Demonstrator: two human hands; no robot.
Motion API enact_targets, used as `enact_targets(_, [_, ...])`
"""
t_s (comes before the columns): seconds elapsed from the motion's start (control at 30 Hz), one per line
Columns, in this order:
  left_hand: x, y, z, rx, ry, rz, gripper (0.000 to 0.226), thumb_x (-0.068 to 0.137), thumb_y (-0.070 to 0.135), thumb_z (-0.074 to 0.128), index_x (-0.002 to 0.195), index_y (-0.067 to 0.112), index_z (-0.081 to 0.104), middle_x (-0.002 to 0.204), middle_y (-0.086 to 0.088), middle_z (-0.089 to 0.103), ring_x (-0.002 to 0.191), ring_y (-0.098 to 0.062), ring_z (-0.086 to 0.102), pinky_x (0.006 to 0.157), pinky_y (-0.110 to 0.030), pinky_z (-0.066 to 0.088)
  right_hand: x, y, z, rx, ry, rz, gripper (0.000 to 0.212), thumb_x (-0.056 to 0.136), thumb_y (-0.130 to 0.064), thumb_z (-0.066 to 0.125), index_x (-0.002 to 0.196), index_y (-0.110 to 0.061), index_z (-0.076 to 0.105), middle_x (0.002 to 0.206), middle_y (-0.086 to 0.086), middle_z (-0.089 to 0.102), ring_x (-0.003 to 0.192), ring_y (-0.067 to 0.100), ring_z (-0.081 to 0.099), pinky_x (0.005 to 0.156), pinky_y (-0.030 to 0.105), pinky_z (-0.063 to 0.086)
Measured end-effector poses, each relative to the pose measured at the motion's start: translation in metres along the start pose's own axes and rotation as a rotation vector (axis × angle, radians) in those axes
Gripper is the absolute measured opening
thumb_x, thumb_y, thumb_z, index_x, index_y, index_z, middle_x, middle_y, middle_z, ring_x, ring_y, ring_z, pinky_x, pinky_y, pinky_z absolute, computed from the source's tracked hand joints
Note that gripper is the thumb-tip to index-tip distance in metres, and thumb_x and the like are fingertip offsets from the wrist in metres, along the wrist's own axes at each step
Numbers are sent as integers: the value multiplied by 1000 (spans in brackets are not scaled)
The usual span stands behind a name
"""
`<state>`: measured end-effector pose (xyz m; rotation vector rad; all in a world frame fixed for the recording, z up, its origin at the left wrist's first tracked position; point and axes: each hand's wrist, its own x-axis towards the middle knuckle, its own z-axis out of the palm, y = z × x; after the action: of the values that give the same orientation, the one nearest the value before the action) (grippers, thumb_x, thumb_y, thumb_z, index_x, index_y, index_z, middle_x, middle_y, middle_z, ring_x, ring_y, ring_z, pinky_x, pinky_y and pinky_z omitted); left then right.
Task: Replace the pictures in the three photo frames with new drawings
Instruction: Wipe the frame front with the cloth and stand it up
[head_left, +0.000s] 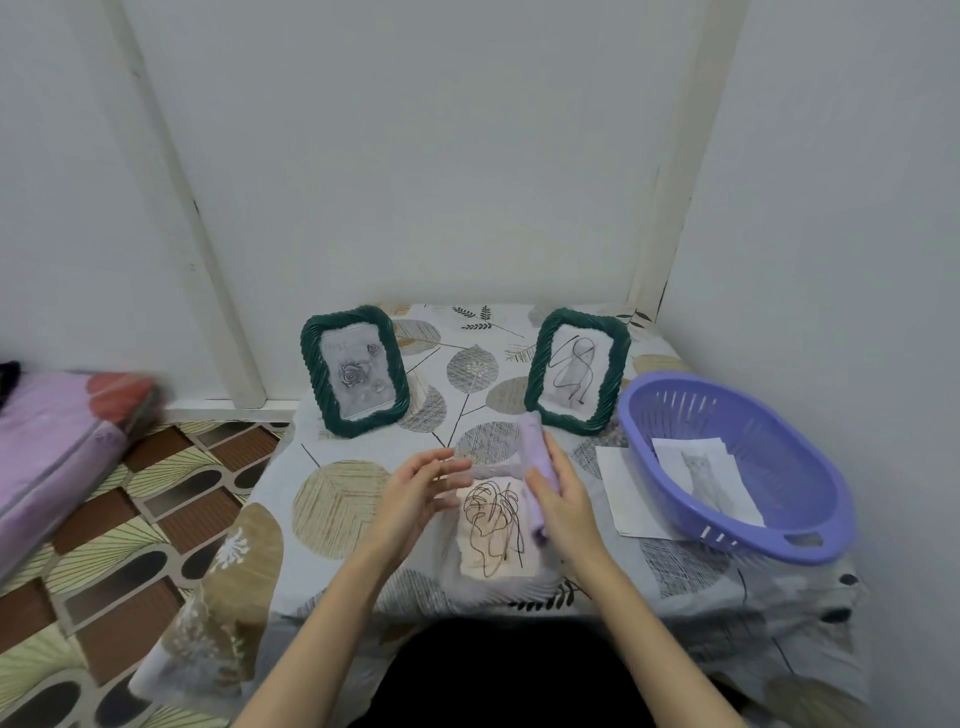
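At the table's near edge, my right hand (563, 499) grips a lilac frame (537, 470) by its side over a line drawing (493, 525); my left hand (415, 491) hovers beside it, fingers relaxed. Behind stand two green frames (355, 370), a purple basket (810, 540) right.

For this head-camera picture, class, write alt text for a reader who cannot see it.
A right hand grips a lilac frame over a line drawing, the left hand open beside it. Behind stand two green frames; right, a purple basket holds a cat picture.
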<state>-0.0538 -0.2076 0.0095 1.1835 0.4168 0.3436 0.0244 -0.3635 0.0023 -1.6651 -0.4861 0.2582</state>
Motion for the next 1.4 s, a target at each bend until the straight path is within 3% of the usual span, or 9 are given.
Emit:
enact_targets(0.07, [5,-10,-9,330,77,85,20,96,7,40,109,6,56,102,-6,66,92,-19,60,68,-16,48,1,14,-11,-542,-87,-187,55,97,-25,39,148,-25,18,154,-3,20,135,20,30,111,34,25])
enact_targets(0.17, [9,-31,-18,822,46,239,31,94,28,43,114,8,58,112,-2,61,109,-16,53,91,-20,42,-8,38,-15,-1165,-270,-168,66,85,-51,11,147,-31,10,157,-1,12,117,31,39,96,41,34])
enact_targets(0.33, [16,-48,-30,1420,-261,154,117,51,91,23,146,23,18,153,16,3,143,-7,2,117,-40,3,-11,47,-14,-1337,-223,-141,64,77,-63,26,129,-33,48,134,2,55,82,26,57,63,40,46])
enact_targets(0.43, [16,-45,-41,1403,-412,94,150,26,99,34,147,20,-6,147,20,-15,136,0,-14,115,-39,-9,-3,48,-11,-1305,-294,-160,84,70,-61,-4,147,-32,13,157,3,11,114,30,39,94,42,32])
enact_targets(0.53, [17,-42,-50,1412,-424,99,153,25,98,40,148,20,-9,154,11,-17,139,-4,-16,116,-37,-11,14,46,-4,-1277,-329,-163,87,66,-58,-12,148,-31,2,158,0,-1,120,30,29,102,38,24])
enact_targets(0.73, [16,-44,-51,1457,-408,115,156,23,101,30,147,15,-11,156,3,-15,141,-6,-15,116,-36,-11,27,35,42,-1242,-384,-302,73,81,-47,4,144,-21,30,149,7,34,129,32,35,103,41,25])
enact_targets(1.0, [20,-41,-51,1470,-430,74,161,19,100,29,147,13,-13,156,0,-15,141,-11,-18,116,-38,-12,-1,52,-2,-1375,-254,-442,49,83,-37,35,120,-18,61,124,3,62,86,24,46,68,32,52])
enact_targets(1.2, [19,-43,-50,1505,-415,106,157,22,101,27,147,14,-12,156,1,-14,139,-7,-19,115,-40,-15,27,44,46,-1255,-358,-267,70,83,-36,0,145,-13,25,150,11,27,131,35,28,105,44,25])
enact_targets(1.4, [19,-44,-52,1546,-407,118,156,22,102,21,146,13,-14,156,0,-15,141,-10,-18,116,-40,-13,-5,57,14,-1378,-269,-500,53,82,-40,35,123,-16,59,124,2,62,87,26,43,74,36,39])
